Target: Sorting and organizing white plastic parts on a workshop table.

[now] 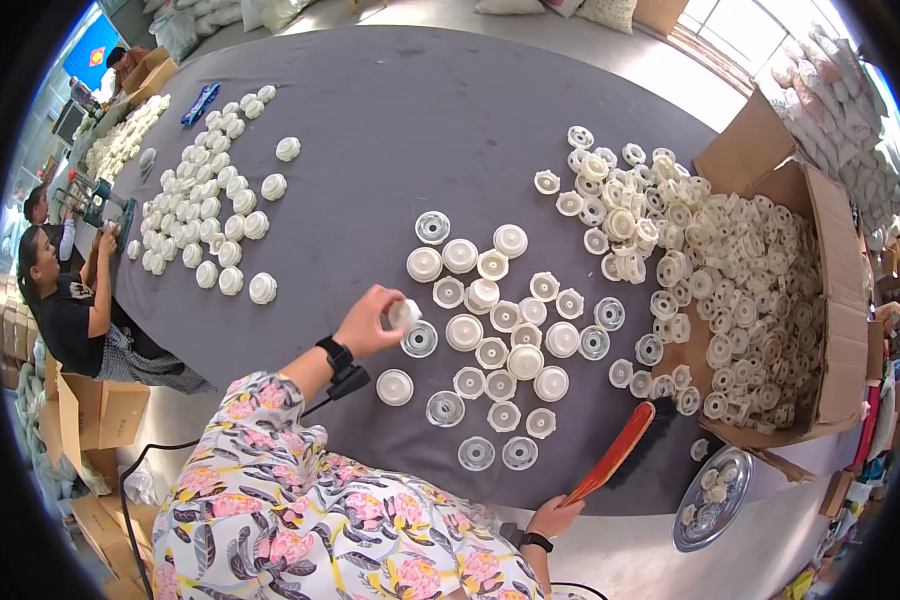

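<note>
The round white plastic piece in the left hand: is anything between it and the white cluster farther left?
Besides the left hand itself, nothing visible: bare grey tabletop separates the round white plastic piece from that cluster of white pieces.

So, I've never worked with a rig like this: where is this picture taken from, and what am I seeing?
There is no machine arm here, just a person's two bare hands. The one picture comes from a wide fisheye camera worn on the head, looking down, so straight edges bend near the rim.

The left hand holds a small white part in its fingers. The right hand grips a brush with a red-orange handle and dark bristles.

On the grey table, round whitish pieces lie in groups, and more spill from a cardboard box at the right. At the far left is a co-worker.
</note>
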### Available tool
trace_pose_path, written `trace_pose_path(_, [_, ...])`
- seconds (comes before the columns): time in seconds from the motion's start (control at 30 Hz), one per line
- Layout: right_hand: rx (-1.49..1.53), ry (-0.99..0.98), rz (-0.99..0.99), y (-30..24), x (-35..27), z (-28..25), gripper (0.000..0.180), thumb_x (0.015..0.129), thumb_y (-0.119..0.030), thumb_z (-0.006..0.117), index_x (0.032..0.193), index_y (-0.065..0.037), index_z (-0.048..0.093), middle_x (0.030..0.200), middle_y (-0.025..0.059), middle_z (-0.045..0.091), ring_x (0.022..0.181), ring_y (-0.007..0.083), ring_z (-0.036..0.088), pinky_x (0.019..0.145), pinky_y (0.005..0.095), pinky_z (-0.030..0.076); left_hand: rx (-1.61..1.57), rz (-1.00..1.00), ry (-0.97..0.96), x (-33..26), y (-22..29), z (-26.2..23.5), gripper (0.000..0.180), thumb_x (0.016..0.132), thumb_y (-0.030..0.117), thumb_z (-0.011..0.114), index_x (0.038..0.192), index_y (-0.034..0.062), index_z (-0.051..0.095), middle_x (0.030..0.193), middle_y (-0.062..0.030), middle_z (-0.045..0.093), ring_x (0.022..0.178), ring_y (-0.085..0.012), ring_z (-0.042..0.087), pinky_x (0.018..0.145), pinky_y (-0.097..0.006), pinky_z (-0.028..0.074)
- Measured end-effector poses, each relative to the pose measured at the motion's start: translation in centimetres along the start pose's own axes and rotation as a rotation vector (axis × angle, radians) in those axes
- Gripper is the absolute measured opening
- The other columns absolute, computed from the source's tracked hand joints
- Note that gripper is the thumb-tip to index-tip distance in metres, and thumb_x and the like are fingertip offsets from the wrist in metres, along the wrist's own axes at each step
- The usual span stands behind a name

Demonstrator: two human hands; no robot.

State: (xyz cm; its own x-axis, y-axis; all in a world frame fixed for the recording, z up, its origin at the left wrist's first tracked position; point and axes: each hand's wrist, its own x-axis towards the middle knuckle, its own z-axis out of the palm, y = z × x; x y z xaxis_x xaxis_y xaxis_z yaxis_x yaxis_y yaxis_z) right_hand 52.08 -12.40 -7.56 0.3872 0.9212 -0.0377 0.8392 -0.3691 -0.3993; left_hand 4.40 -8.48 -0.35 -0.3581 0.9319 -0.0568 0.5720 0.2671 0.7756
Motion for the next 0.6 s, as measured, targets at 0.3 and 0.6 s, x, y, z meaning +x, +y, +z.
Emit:
trace_pose_path(0.3, [-0.008, -0.001, 0.034, -0.8, 0.1, -0.2, 0.020, 0.084, -0.013, 0.050, 0.097, 0.002, 0.046, 0.086, 0.0246, 0.055, 0.082, 0.0434, 0.054, 0.069, 0.0470, 0.042, 0.523, 0.154, -0.179, -0.6, 1.7, 2.7, 0.045, 0.067, 0.026, 0.072, 0.107, 0.0107, 0.057, 0.097, -0.0103, 0.052, 0.087, -0.0282, 0.054, 0.078, -0.039, 0.043])
trace_pose_path(0.6, [0.004, 0.003, 0.042, -0.7, -0.1, -0.2, 0.019, 0.083, -0.013, 0.050, 0.095, 0.002, 0.046, 0.087, 0.0245, 0.055, 0.082, 0.0432, 0.054, 0.070, 0.0464, 0.042, 0.579, 0.374, -0.095, 6.6, 1.7, 4.9, 0.035, 0.071, 0.018, 0.066, 0.103, 0.0082, 0.055, 0.101, -0.0059, 0.053, 0.101, -0.0245, 0.051, 0.084, -0.038, 0.042])
